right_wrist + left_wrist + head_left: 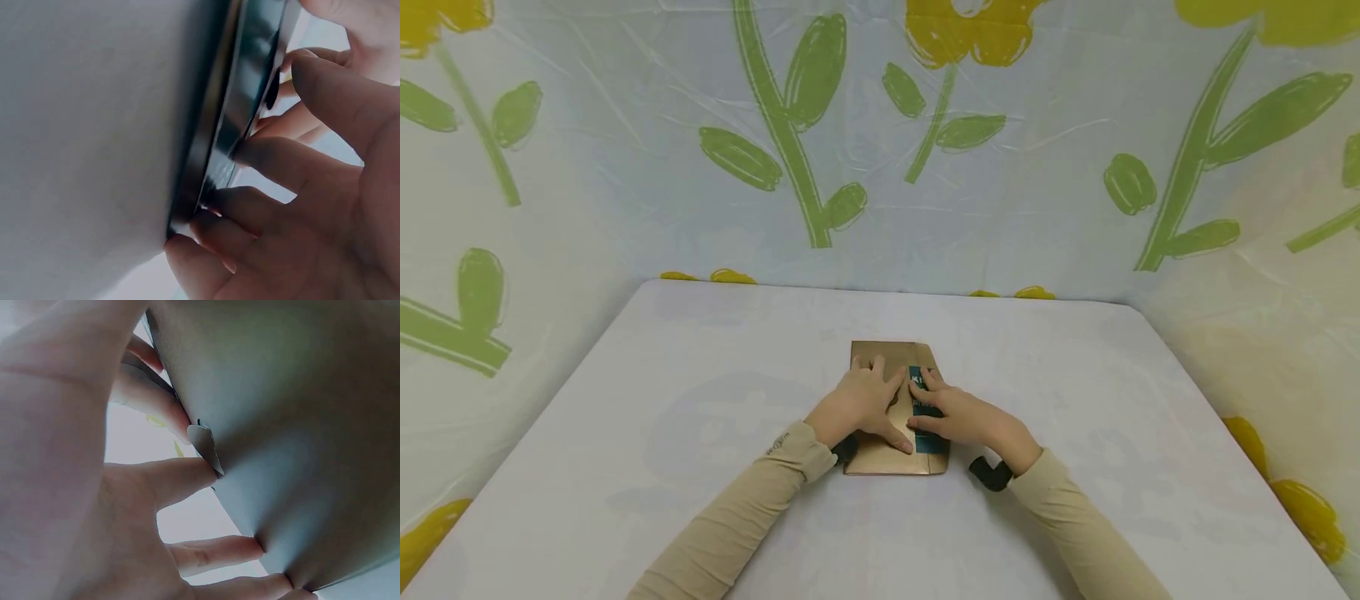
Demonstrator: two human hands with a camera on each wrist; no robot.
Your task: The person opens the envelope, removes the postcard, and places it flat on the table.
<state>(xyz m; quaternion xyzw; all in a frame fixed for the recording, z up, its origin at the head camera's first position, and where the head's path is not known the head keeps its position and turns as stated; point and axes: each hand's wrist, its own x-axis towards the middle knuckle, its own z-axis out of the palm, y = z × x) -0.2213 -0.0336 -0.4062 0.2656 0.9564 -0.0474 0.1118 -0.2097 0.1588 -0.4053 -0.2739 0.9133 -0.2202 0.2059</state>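
A flat gold-brown cardboard box [876, 460] lies on the table, with a dark teal label [930, 445] bearing white print along its right part. My left hand [867, 402] rests on the box's top with the fingers spread and the thumb toward the near edge. In the left wrist view its fingertips touch the brown surface, beside a small raised tab [205, 447]. Over the label, my right hand [961, 414] lays its fingertips near the box's right side. The right wrist view shows those fingers bent slightly against the box's edge [215, 119].
The white table [700, 517] has rounded far corners. Flower-printed sheeting [1000, 208] rises behind it and at both sides. Black straps or mounts sit at both wrists, the right one [991, 473] just off the box, and beige sleeves [752, 508] cover the forearms.
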